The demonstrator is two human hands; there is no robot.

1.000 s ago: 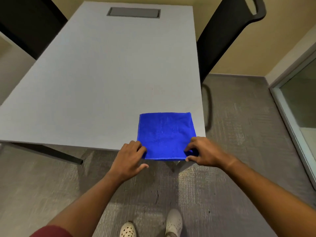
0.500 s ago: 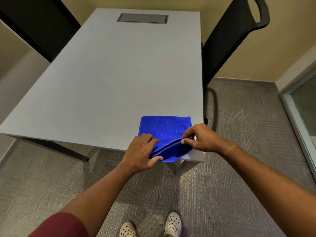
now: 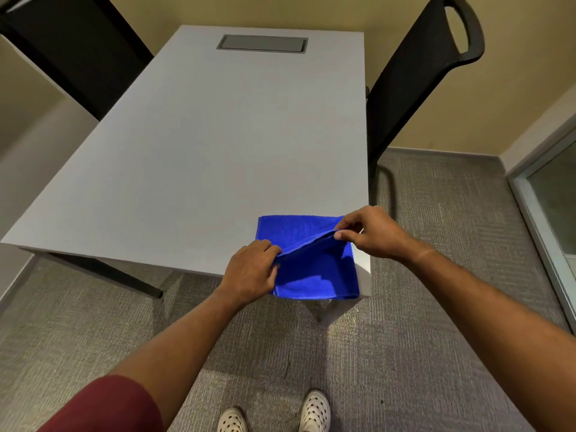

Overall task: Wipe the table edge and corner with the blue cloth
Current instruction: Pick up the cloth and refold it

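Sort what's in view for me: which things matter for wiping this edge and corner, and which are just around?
In the job:
- blue cloth, draped over the near edge
- table, near right corner
- left hand and right hand, both pinching the cloth's top layer

Just around:
- black chair at the right side
- dark chair at far left
- grey hatch in the tabletop
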